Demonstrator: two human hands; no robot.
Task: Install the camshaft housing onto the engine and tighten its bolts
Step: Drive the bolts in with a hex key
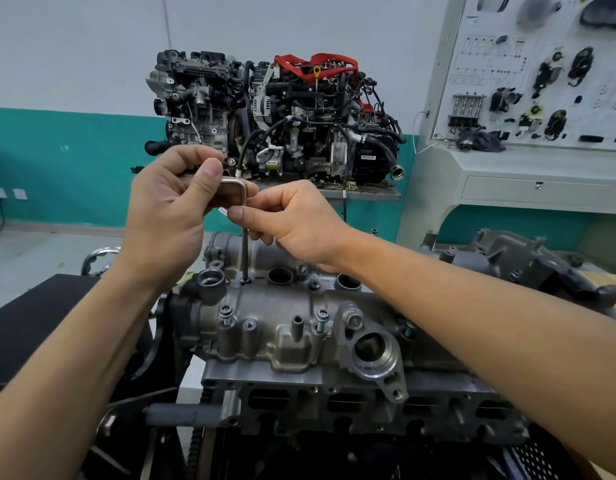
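The grey cast camshaft housing [285, 320] sits on top of the engine [334, 410] in front of me. An L-shaped hex key [245, 244] stands upright with its tip in a bolt [244, 281] on the housing's far left top. My left hand [168, 213] grips the key's short upper arm. My right hand [285, 220] pinches the long shaft just below the bend. Two bolts [226, 315] [321, 320] stand raised along the housing's near side, and a third [408, 331] shows by my right forearm.
A second, complete engine [275, 119] with red parts stands on a stand behind. A white display board with car parts [542, 71] is at the right. Another grey casting [528, 261] lies on the bench at right. A black surface [32, 323] is at left.
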